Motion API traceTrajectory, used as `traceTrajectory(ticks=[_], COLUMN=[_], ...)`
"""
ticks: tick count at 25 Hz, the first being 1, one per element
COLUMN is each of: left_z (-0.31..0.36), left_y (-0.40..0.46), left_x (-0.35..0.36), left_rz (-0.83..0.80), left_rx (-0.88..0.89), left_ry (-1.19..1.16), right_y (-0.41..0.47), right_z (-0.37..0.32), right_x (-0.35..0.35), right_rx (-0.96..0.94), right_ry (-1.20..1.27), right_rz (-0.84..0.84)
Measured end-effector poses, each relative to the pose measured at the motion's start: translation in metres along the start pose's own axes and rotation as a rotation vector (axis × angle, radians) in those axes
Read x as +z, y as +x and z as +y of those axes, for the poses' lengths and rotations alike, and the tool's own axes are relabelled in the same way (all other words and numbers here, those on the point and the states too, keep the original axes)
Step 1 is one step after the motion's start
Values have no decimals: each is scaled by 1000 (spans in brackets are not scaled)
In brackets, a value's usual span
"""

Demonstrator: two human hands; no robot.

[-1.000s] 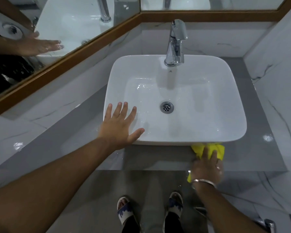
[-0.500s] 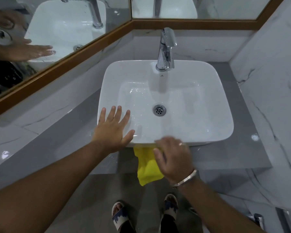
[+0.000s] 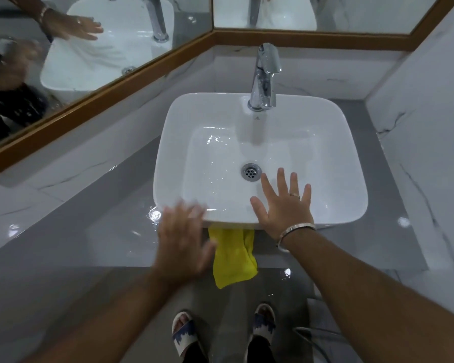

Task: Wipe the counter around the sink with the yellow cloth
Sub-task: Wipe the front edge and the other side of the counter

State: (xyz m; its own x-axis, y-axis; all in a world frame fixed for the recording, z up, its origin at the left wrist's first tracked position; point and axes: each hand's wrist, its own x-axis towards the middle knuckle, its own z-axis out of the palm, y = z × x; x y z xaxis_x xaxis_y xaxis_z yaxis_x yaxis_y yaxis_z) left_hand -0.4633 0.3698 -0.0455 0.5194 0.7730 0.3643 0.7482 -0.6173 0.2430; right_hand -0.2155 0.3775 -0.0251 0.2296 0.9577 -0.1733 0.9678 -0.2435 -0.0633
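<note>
The yellow cloth (image 3: 232, 256) lies on the grey counter (image 3: 110, 231) just in front of the white sink (image 3: 346, 163), its lower end hanging over the counter's front edge. Neither hand holds it. My left hand (image 3: 182, 244) is blurred, fingers spread, hovering just left of the cloth near the sink's front left corner. My right hand (image 3: 283, 205) is flat and open on the sink's front rim, right of the drain (image 3: 251, 172), with a ring and a metal bangle on it.
A chrome tap (image 3: 265, 77) stands at the back of the sink. Mirrors (image 3: 116, 48) with wooden frames line the back and left walls. A marble wall (image 3: 430, 127) closes the right side. Water drops glisten on the counter. My sandalled feet (image 3: 186, 334) show below.
My right hand let go of the cloth and moved up onto the sink's front rim. My left hand left the rim and swung down toward the cloth. The cloth stays in the middle.
</note>
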Motion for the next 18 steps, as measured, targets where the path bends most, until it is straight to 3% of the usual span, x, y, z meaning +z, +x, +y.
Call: traceTrajectory(ticks=[2,5,9,11,13,15,18], left_z=[34,46,40,5,-68,-137,-169], left_y=[-44,-40,-36,-57,-81,-100,-98], left_x=[24,74,108,98,71,33,21], left_rz=[-99,-358,-403,-337,-305,-414,-524], left_rx=[107,82,121,110,-51,-171,53], left_ry=[-152,-154,-122,-89,-5,44,-2], right_y=[2,4,2,4,7,11,17], right_z=[-1,1,-2,-14,-45,-83,-129], right_x=[1,2,1,-2,-1,3,8], right_rx=[3,-13,-63,-90,-181,-252,-249], right_ry=[6,20,-30,-46,-41,-20,5], right_rz=[-26,-49,-41,-37,-48,-60,-87])
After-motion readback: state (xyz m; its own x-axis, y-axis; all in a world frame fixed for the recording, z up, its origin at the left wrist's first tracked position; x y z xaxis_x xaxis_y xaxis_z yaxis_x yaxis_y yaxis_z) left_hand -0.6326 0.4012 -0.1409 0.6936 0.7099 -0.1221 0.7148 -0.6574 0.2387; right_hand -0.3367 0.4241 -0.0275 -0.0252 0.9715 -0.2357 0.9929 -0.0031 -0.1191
